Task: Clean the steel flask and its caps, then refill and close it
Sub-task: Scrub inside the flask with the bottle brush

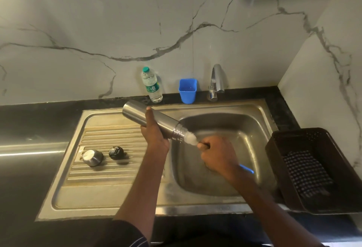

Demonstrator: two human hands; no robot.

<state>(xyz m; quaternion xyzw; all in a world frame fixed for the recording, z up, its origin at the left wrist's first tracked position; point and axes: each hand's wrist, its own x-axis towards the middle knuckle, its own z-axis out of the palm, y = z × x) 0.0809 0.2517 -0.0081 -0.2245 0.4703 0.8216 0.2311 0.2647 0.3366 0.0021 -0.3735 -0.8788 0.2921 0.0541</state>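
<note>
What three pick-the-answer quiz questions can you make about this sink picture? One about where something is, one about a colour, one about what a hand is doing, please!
1. Where are the two caps?
A. In the basin
B. On the ribbed drainboard
C. In the basket

2. What colour is the cup by the tap?
A. Blue
B. Red
C. Yellow

3. What is the left hand doing?
A. Resting flat
B. Turning the tap
C. Gripping the flask

Answers:
1 B: the steel cap and black cap sit on the drainboard.
2 A: the cup beside the tap is blue.
3 C: the left hand wraps the flask while the right hand works the brush at its mouth.
</note>
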